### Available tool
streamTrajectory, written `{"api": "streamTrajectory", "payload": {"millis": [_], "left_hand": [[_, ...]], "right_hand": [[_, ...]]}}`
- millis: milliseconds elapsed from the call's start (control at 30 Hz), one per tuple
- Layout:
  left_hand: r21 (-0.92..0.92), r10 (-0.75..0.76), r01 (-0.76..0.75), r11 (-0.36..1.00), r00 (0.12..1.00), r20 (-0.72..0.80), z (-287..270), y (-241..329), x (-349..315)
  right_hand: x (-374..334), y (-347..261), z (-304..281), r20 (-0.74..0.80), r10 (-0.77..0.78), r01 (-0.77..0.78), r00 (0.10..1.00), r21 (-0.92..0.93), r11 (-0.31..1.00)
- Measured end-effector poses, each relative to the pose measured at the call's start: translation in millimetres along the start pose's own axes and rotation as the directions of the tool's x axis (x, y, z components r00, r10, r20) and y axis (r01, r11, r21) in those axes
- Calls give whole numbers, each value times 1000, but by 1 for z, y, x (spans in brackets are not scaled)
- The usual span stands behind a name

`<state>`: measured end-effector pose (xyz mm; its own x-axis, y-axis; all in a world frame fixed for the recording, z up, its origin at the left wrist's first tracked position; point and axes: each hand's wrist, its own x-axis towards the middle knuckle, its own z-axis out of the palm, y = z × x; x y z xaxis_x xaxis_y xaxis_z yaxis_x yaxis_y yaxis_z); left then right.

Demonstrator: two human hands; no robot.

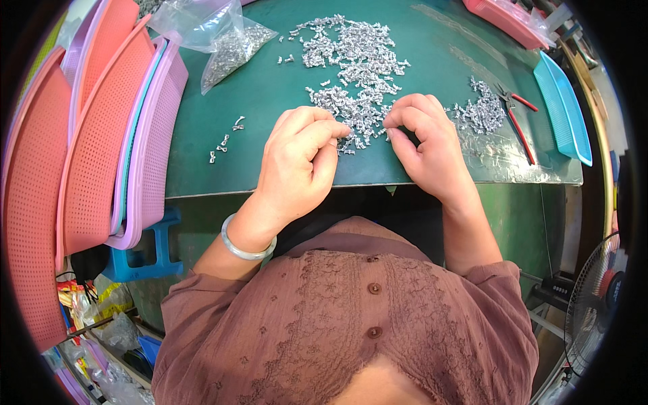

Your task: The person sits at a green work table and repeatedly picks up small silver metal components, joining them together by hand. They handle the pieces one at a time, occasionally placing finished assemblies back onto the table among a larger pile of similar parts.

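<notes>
A large heap of small silvery metal pieces (pixel 358 57) spreads over the green table. At its near edge, my left hand (pixel 297 158) is closed, its fingertips pinched together beside the pieces. Opposite it, my right hand (pixel 428 145) is curled, with thumb and forefinger nearly meeting at the heap's right side. Whatever either pinch holds is too small to make out. To the right of my right hand lies a smaller pile of the same silvery pieces (pixel 480 109). A few loose metal pieces (pixel 223 143) are on the table left of my left hand.
Red-handled pliers (pixel 520 131) lie beside the smaller pile, with a blue plastic basket (pixel 563 108) at the right edge. A clear bag of metal pieces (pixel 236 50) sits at the far left. Stacked plastic baskets (pixel 101 135) and a blue stool (pixel 145 253) stand left; a fan (pixel 597 297) right.
</notes>
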<state>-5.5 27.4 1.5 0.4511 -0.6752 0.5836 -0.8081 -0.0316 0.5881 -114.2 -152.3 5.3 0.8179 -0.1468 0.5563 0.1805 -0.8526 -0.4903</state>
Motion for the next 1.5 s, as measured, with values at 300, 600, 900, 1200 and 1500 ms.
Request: {"api": "streamTrajectory", "payload": {"millis": [300, 600, 900, 1200, 1500], "left_hand": [[23, 7, -7, 1000, 1000, -23, 1, 1, -2], [48, 25, -23, 999, 999, -30, 1, 2, -3], [41, 29, -27, 999, 998, -58, 4, 2, -3], [58, 30, -30, 998, 1000, -2, 3, 5, -2], [29, 115, -120, 992, 985, 124, 6, 8, 7]], "right_hand": [[-3, -8, -15, 63, -1, 8, 998, -111, 994], [-9, -7, -4, 8, -22, 23, 1000, -124, 992], [-19, -8, -17, 26, 98, -96, 995, -63, 993], [-14, -6, -5, 8, -47, 48, 999, -123, 991], [-8, -19, 5, -134, -166, 175, 977, 61, 983]]}}
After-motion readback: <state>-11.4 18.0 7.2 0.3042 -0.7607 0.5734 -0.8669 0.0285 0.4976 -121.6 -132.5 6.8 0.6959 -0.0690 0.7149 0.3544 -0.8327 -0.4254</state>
